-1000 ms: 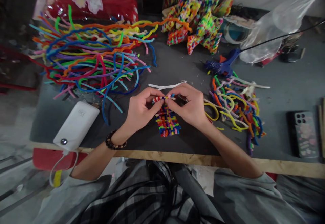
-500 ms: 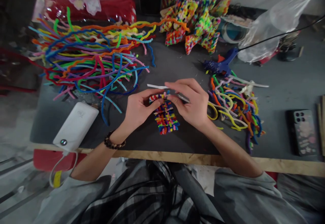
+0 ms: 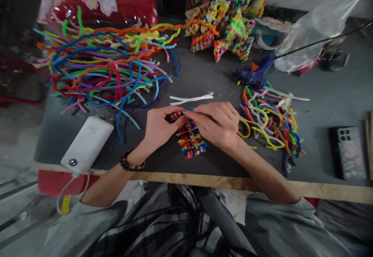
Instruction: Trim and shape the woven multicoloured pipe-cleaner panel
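A small woven piece of many-coloured pipe cleaners (image 3: 190, 138) hangs down between my hands over the dark table. My left hand (image 3: 161, 126) pinches its upper left edge between thumb and fingers. At the same top edge, the fingertips of my right hand (image 3: 217, 123) are closed on the weave and cover part of it. Just beyond my fingers, two white strips (image 3: 190, 99) lie crossed on the table.
Loose pipe cleaners (image 3: 101, 66) pile up at the left, above a white power bank (image 3: 87, 144). To the right are a blue glue gun (image 3: 255, 74), short pipe cleaner pieces (image 3: 271, 121) and a phone (image 3: 351, 152). Woven star shapes (image 3: 233, 27) stand at the back.
My right hand has come down from the white strips onto the top edge of the weave. Both strips now show, crossed on the table.
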Motion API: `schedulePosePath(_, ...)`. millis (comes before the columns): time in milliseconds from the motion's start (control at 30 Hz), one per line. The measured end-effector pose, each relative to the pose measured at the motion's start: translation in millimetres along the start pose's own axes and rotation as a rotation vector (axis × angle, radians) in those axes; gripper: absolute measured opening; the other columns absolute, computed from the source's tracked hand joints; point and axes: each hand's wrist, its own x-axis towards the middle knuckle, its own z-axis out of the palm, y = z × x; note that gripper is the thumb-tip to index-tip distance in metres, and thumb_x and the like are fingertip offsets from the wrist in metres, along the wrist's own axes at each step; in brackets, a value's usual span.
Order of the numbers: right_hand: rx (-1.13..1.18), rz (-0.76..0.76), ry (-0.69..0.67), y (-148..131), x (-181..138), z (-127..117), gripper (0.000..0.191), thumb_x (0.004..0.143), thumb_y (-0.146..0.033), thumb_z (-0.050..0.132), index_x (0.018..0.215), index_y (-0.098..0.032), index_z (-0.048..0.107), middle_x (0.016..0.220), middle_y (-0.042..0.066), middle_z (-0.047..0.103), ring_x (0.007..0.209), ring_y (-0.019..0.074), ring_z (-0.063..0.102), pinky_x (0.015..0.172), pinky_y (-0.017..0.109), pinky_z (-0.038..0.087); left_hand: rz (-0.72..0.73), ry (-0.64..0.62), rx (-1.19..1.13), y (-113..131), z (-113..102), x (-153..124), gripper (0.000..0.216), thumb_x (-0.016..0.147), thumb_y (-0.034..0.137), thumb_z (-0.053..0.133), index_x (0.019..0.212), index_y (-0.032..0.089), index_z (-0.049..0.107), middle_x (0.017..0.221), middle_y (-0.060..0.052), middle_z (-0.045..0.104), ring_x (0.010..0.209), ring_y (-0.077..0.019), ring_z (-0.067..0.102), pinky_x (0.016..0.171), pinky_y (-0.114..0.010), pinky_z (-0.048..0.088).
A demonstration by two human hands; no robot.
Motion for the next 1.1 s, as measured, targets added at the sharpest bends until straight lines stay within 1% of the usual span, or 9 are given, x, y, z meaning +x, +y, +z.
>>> schedulePosePath(100, -0.073, -0.212, 0.006, 1, -2, -2, 0.024, 0.101, -0.014, 0.071, 0.110, -0.033, 0.080, 0.103, -0.005, 0.084, 0.084, 0.0146, 0.072, 0.066, 0.034, 0.049, 0.025, 0.041, -0.055, 0, -2, 1, 0.013, 0.088, 0.032, 0.083, 0.094, 0.021, 0.085, 0.092, -0.003, 0.084, 0.080, -0.0175, 0.075, 0.074, -0.027, 0.057)
schedulePosePath(200, -0.067, -0.232, 0.028, 1, 1, -2, 0.021, 0.098, -0.013, 0.075, 0.108, -0.031, 0.080, 0.099, -0.005, 0.084, 0.079, 0.0129, 0.072, 0.063, 0.033, 0.048, 0.053, 0.055, -0.081, 1, -3, 1, 0.011, 0.090, 0.030, 0.082, 0.096, 0.021, 0.085, 0.096, -0.003, 0.084, 0.087, -0.0180, 0.078, 0.081, -0.027, 0.059)
schedulePosePath(333, 0.018, -0.096, 0.030, 0, 3, 0, 0.014, 0.095, -0.022, 0.082, 0.105, -0.030, 0.079, 0.095, -0.005, 0.084, 0.076, 0.0140, 0.074, 0.062, 0.034, 0.049, 0.064, 0.048, -0.069, 0, -2, 0, 0.011, 0.092, 0.029, 0.079, 0.098, 0.022, 0.085, 0.098, -0.003, 0.084, 0.090, -0.0179, 0.078, 0.083, -0.027, 0.059)
schedulePosePath(467, 0.132, 0.046, 0.044, -4, 3, 3, 0.015, 0.094, -0.018, 0.080, 0.104, -0.029, 0.080, 0.097, -0.002, 0.083, 0.078, 0.0155, 0.076, 0.068, 0.034, 0.055, 0.053, 0.083, -0.091, -3, -2, 1, 0.011, 0.091, 0.029, 0.080, 0.097, 0.022, 0.085, 0.099, -0.003, 0.085, 0.090, -0.0179, 0.078, 0.084, -0.027, 0.060)
schedulePosePath(600, 0.237, 0.255, 0.039, -10, 7, 2, 0.008, 0.094, -0.019, 0.079, 0.098, -0.026, 0.082, 0.094, 0.001, 0.081, 0.082, 0.0169, 0.077, 0.075, 0.032, 0.061, 0.018, 0.108, -0.141, -6, -1, 2, 0.016, 0.088, 0.036, 0.085, 0.096, 0.023, 0.085, 0.098, -0.003, 0.084, 0.089, -0.0185, 0.077, 0.081, -0.028, 0.059)
schedulePosePath(700, 0.336, 0.456, -0.032, -14, 11, -1, 0.002, 0.093, -0.023, 0.079, 0.092, -0.024, 0.081, 0.094, 0.002, 0.080, 0.079, 0.0165, 0.074, 0.072, 0.032, 0.060, -0.006, 0.106, -0.161, -5, 0, 2, 0.021, 0.088, 0.042, 0.085, 0.096, 0.023, 0.085, 0.097, -0.004, 0.084, 0.088, -0.0192, 0.077, 0.081, -0.028, 0.060)
schedulePosePath(833, 0.489, 0.721, -0.122, -13, 12, -2, 0.016, 0.091, -0.034, 0.082, 0.102, -0.023, 0.080, 0.098, 0.002, 0.081, 0.069, 0.0143, 0.070, 0.066, 0.030, 0.059, -0.007, 0.092, -0.151, -2, -1, 1, 0.026, 0.088, 0.045, 0.085, 0.100, 0.022, 0.085, 0.101, -0.006, 0.084, 0.092, -0.0209, 0.078, 0.084, -0.031, 0.062)
schedulePosePath(967, 0.525, 0.753, -0.132, -10, 12, -2, 0.014, 0.091, -0.035, 0.082, 0.098, -0.023, 0.083, 0.094, 0.002, 0.084, 0.074, 0.0161, 0.073, 0.071, 0.031, 0.059, -0.017, 0.071, -0.194, -4, 0, 2, 0.029, 0.086, 0.047, 0.088, 0.101, 0.021, 0.085, 0.103, -0.007, 0.084, 0.092, -0.0210, 0.078, 0.083, -0.031, 0.063)
schedulePosePath(1100, 0.707, 0.861, -0.211, -5, 9, 1, 0.022, 0.089, -0.039, 0.084, 0.103, -0.022, 0.083, 0.095, 0.003, 0.084, 0.073, 0.0164, 0.074, 0.065, 0.029, 0.058, -0.044, 0.054, -0.245, -7, 0, 2, 0.032, 0.083, 0.047, 0.090, 0.102, 0.021, 0.085, 0.100, -0.007, 0.084, 0.086, -0.0196, 0.077, 0.076, -0.029, 0.063)
